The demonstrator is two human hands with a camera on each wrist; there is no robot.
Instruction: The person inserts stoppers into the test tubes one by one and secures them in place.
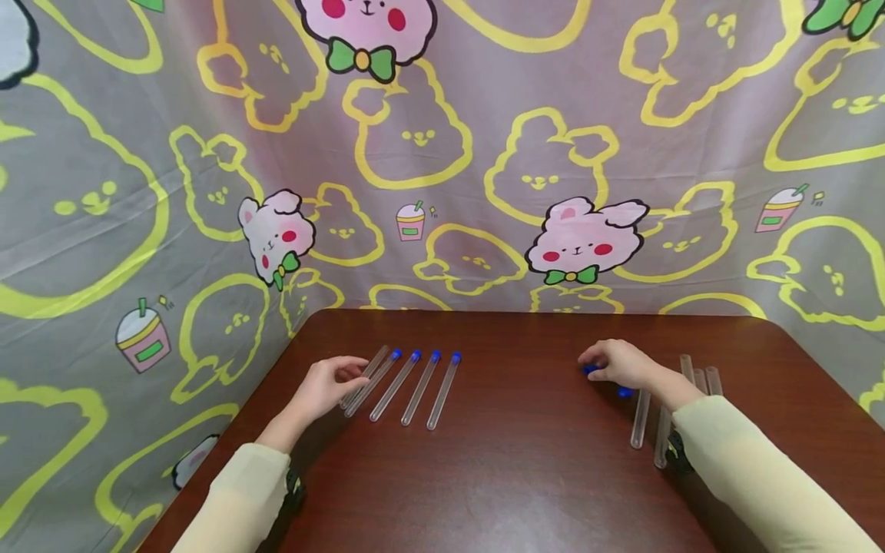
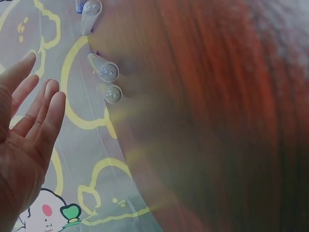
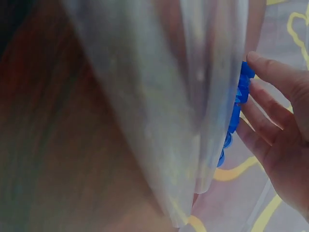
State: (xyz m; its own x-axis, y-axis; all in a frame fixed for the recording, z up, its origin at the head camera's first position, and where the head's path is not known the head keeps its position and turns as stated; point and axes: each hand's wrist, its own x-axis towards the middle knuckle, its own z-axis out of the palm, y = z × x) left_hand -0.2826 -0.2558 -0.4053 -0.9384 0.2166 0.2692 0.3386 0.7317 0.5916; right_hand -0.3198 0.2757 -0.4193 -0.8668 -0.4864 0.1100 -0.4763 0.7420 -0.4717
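My left hand (image 1: pixel 333 384) hovers with relaxed fingers at a group of clear test tubes. Its fingers overlap the leftmost, an uncapped test tube (image 1: pixel 382 355); the left wrist view shows the palm with nothing in it and rounded tube ends (image 2: pixel 113 94) beyond. Beside that tube lie several tubes with blue caps, such as this capped test tube (image 1: pixel 444 393). On the right, my right hand (image 1: pixel 618 364) reaches down at loose blue caps, pinching one blue cap (image 3: pixel 247 70) between thumb and fingertips. Another blue cap (image 1: pixel 625 392) lies below the hand.
Several uncapped test tubes (image 1: pixel 641 418) lie under and around my right forearm, partly hidden by the sleeve. The brown wooden table (image 1: pixel 525 468) is bordered at back and sides by a grey cartoon-print curtain (image 1: pixel 477 200).
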